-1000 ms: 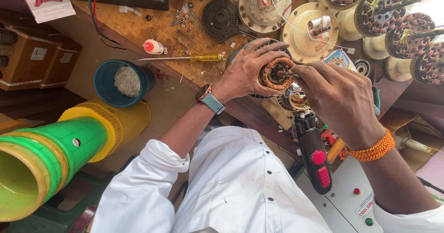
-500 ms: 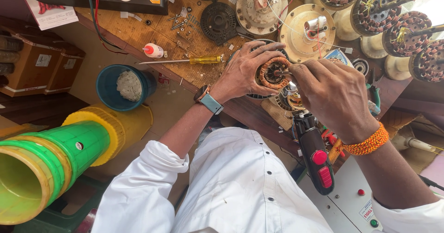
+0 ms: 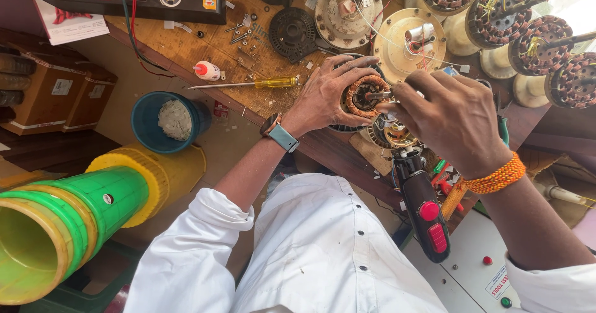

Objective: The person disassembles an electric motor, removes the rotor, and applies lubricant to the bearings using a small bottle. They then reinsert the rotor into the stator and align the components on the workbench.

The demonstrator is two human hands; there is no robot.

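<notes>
While I look down over the wooden workbench (image 3: 186, 46), I log these items: copper-wound stator (image 3: 365, 95), at the bench's near edge, cupped by my left hand (image 3: 326, 95), fingers curled around its rim. My right hand (image 3: 450, 117) is pinched narrow on the stator's centre; what its fingertips grip I cannot tell. Cordless drill (image 3: 422, 204), just below the hands. Yellow-handled screwdriver (image 3: 273, 83) and small glue bottle (image 3: 207, 71), left of the left hand. Blue tub (image 3: 146, 123), on the floor.

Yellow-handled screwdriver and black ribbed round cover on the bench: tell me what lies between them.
In the head view, only bare wooden benchtop separates the yellow-handled screwdriver from the black ribbed round cover.
</notes>
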